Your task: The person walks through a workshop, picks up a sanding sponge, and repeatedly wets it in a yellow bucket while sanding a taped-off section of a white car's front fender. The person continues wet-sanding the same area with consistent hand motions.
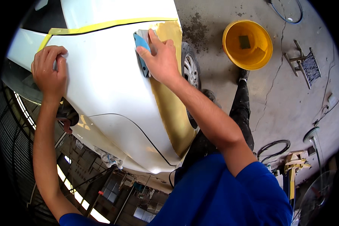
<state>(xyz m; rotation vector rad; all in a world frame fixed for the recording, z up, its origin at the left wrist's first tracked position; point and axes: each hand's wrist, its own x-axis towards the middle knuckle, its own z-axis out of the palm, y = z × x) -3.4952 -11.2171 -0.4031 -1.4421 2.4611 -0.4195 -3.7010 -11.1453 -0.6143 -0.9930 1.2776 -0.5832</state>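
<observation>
My right hand grips a blue sanding block with a grey sheet around it. The block lies against the car's white body panel, at the border of a yellowish-tan patch. At the panel's far left edge, by the window, my left hand rests on the car with its fingers curled in and nothing visible in them. Yellow masking tape runs along the panel seam and down near my left hand.
A yellow bucket with a dark square piece in it stands on the concrete floor, right of the wheel. Farther right is a small folding stool. A coiled black hose lies near my leg. A side mirror juts out below my left hand.
</observation>
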